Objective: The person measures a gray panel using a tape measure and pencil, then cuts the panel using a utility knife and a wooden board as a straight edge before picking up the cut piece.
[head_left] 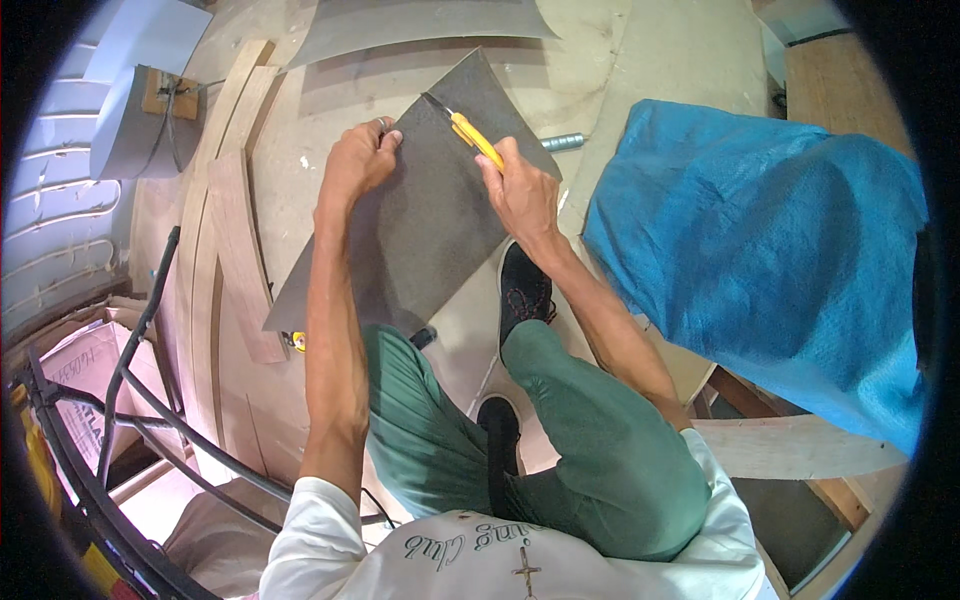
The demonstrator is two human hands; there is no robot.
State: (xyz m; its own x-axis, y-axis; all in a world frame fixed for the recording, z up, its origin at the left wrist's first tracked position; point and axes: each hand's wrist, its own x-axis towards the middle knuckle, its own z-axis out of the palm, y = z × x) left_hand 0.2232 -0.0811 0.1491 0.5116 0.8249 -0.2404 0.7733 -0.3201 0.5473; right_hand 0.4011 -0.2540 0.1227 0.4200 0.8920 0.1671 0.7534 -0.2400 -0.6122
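In front of me a dark grey flat sheet (430,190) is held up at a slant, one corner pointing away from me. My left hand (362,160) pinches its left edge between thumb and fingers. Wrapped in my right hand (522,190) is a yellow utility knife (473,138). Its dark blade end lies over the sheet, close to the upper left edge; whether it touches the surface I cannot tell. Just right of the sheet, a grey metal cylinder (563,142) lies on the floor.
A blue tarp (750,230) covers something bulky at the right. Long wooden strips (205,270) lie at the left, near a black metal frame (140,380) and a cardboard box (95,385). Another grey sheet (420,22) lies at the far side. My shoes (522,290) stand below the dark sheet.
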